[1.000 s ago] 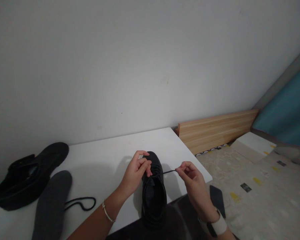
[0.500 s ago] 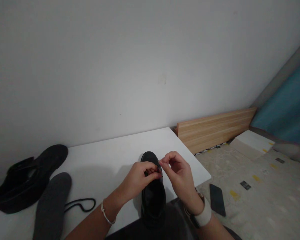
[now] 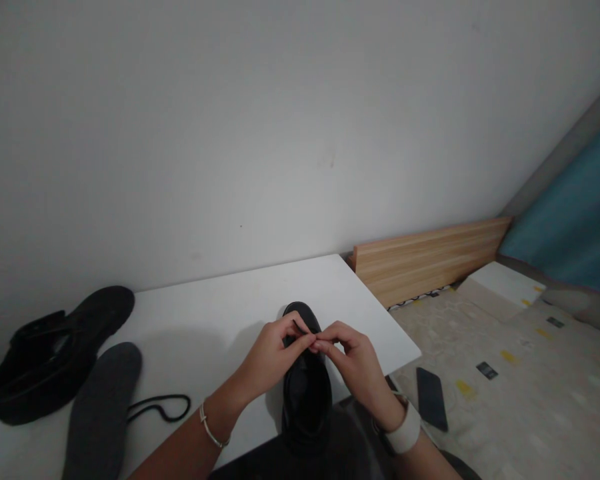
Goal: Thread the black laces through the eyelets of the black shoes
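Note:
A black shoe (image 3: 307, 393) stands near the front edge of the white table, its toe pointing toward the wall. Over its upper, my left hand (image 3: 275, 347) is closed in a pinch, and a short dark strand, a black shoelace (image 3: 300, 327), shows between thumb and forefinger. My right hand (image 3: 353, 357) pinches at the same spot from the right, its fingertips touching those of the left where the strand ends. What lies inside the pinches is mostly hidden. The fingers cover the shoe's eyelets.
To the left on the table (image 3: 205, 313) lie another black shoe (image 3: 55, 360), a dark grey insole (image 3: 103, 407) and a looped black lace (image 3: 167, 408). A phone (image 3: 431, 399) rests on the patterned bed (image 3: 520, 413) at right, beside a wooden headboard (image 3: 430, 260).
My right hand has moved left and slightly down, so its fingertips now meet those of the left. My left fingers have lifted a little from the shoe's upper. The shoe stays put.

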`<state>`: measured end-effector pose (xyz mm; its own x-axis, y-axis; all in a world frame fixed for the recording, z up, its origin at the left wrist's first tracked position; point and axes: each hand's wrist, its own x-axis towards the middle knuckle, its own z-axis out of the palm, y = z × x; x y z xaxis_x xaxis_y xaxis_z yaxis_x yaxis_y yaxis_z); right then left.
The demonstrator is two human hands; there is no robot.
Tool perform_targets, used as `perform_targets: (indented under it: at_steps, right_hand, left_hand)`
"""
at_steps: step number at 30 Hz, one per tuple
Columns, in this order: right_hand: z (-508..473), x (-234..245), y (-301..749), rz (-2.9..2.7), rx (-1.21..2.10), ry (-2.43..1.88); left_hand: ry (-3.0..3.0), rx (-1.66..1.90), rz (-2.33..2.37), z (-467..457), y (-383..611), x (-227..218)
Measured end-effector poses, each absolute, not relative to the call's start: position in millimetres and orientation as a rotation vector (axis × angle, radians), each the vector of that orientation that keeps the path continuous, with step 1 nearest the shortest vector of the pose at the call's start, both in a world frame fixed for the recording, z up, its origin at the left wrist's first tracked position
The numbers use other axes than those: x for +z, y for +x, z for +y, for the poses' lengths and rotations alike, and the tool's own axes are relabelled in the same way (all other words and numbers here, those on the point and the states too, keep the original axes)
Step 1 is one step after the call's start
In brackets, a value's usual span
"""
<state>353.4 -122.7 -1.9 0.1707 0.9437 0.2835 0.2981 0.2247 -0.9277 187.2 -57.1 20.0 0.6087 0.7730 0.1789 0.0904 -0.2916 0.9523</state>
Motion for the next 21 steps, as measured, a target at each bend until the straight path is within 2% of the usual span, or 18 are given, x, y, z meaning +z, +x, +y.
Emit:
perform_targets:
  at_steps: [7, 17, 21]
  right_hand:
    - [-131, 3, 361, -1.304, 0.554, -1.250]
    - [-155, 0, 368, -1.669, 0.538, -1.251]
    - [-151, 4, 364, -1.696, 0.529, -1.248]
  left_hand:
    - [1.749, 0.712, 0.683, -57, 178, 21]
    - [1.681, 0.793, 0.743, -54, 185, 2]
    - [1.951, 0.871, 0.733, -60, 184, 7]
